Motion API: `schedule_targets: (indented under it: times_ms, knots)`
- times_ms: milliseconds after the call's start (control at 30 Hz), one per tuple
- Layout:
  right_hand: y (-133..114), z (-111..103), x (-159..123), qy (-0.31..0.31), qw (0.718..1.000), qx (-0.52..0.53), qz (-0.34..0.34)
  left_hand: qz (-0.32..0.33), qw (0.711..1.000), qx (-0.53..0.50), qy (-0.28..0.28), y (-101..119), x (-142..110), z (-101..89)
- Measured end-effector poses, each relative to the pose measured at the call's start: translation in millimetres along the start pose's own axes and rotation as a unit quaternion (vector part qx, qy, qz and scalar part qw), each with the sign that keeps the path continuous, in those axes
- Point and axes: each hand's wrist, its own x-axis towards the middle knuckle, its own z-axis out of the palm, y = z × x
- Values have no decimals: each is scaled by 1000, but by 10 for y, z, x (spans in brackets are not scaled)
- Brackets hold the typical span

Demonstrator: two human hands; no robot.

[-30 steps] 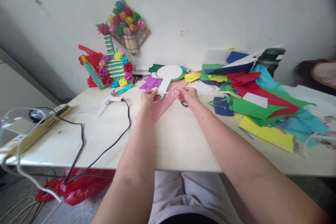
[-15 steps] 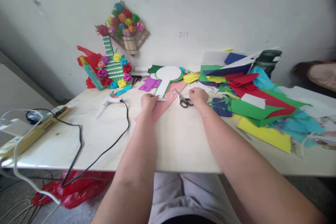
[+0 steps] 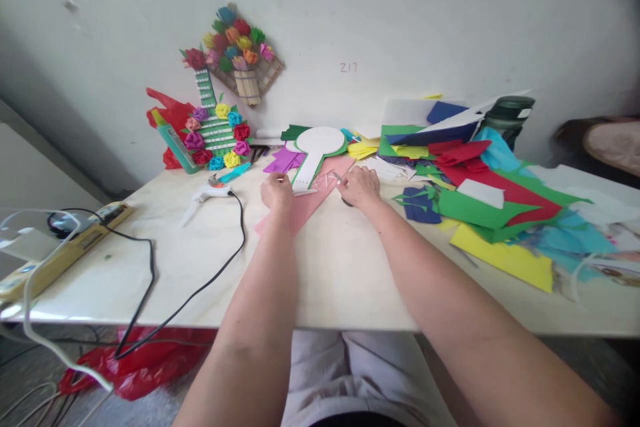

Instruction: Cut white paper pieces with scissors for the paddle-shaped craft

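My left hand (image 3: pixel 277 191) is closed at the left edge of a pink paper sheet (image 3: pixel 305 212). A thin white strip (image 3: pixel 305 192) sticks out to the right from its fingers. My right hand (image 3: pixel 361 187) lies over the scissors (image 3: pixel 337 176) with its fingers curled on them. A blade tip shows at the left, and the handles are mostly hidden under the palm. Between and beyond the hands lies a round-headed white cutout with a green border (image 3: pixel 321 141), its stem pointing toward me. Small white strips (image 3: pixel 326 178) are scattered on the pink sheet.
A white glue gun (image 3: pixel 213 193) with a black cord lies at left, near a power strip (image 3: pixel 75 247). A flower-trimmed green guitar shape (image 3: pixel 217 127) and a glue bottle (image 3: pixel 175 141) stand behind. Coloured paper sheets (image 3: pixel 500 253) are heaped at right, by a dark green bottle (image 3: pixel 509 117).
My right hand has moved left from beside the scissors onto them, covering their handles. My left hand has shifted slightly left and turned.
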Motion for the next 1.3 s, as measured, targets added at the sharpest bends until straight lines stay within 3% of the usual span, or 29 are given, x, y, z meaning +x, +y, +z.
schedule_targets:
  times_ms: [100,333,600,700,1000,1133,1300]
  knots:
    - [-65,16,-38,-19,999,-12,-35,43,999,9,2,42,-41,33]
    - [-119,85,-51,-42,999,-22,-27,157,984,6,-85,23,-107,235]
    - [-118,109,-25,-39,999,-12,-12,89,981,-143,-91,-53,-30,231]
    - [-108,83,-12,-33,999,-7,-16,99,975,-169,-103,-43,-47,222]
    - [-93,112,58,-32,996,78,-29,127,944,-202,-226,9,-120,209]
    - [-79,186,74,-54,972,222,-46,102,924,-203,-306,49,-174,164]
    - [-121,186,67,-90,904,407,-91,99,889,-281,-347,62,-197,133]
